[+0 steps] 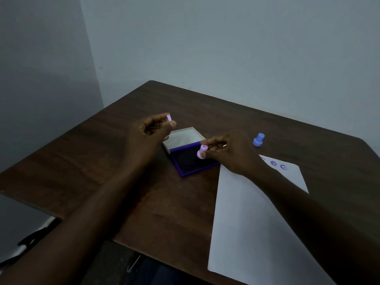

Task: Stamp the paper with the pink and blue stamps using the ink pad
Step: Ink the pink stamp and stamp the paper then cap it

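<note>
My right hand (230,153) grips the pink stamp (201,152), tilted just above the dark pad of the open purple ink pad (185,161). My left hand (150,130) pinches a small pink cap (169,117) between thumb and fingertips, raised to the left of the ink pad's lid (183,137). The blue stamp (258,139) stands upright on the table behind my right hand. The white paper (246,219) lies to the right, with a few blue stamp marks (277,165) near its far edge; my right forearm covers part of it.
The brown wooden table (123,161) stands in a corner between grey walls (226,48). Its near-left edge drops off to the floor, where black and white items (30,239) lie.
</note>
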A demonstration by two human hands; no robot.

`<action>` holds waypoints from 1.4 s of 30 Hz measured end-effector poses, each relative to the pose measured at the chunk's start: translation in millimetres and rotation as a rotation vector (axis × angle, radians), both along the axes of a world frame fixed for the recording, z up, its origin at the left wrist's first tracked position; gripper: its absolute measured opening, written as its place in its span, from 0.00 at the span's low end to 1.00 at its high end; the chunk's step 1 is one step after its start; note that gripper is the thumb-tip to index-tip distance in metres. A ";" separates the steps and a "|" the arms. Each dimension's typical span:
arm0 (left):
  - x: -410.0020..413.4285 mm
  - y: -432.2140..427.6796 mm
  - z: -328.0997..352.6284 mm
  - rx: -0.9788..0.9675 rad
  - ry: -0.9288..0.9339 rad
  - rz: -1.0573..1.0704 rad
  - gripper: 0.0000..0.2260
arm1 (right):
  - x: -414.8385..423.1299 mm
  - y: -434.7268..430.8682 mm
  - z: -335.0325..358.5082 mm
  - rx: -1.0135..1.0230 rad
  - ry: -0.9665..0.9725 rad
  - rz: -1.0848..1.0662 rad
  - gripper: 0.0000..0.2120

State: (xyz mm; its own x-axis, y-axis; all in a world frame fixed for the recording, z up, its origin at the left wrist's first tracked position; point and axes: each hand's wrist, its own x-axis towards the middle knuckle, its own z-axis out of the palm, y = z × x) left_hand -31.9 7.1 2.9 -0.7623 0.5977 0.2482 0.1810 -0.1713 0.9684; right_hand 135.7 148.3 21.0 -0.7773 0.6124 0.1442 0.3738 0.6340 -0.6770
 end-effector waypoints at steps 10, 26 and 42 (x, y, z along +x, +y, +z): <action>3.0 -1.3 -0.9 -0.017 0.060 -0.003 0.10 | -1.3 -7.6 -4.7 0.158 -0.009 0.015 0.12; 5.3 -1.0 -0.5 -0.023 0.083 -0.014 0.09 | 0.3 -9.0 -1.6 0.237 -0.043 0.018 0.14; 6.3 2.0 -7.5 -0.166 0.165 -0.080 0.09 | 0.8 -4.4 -11.1 0.232 -0.022 0.003 0.16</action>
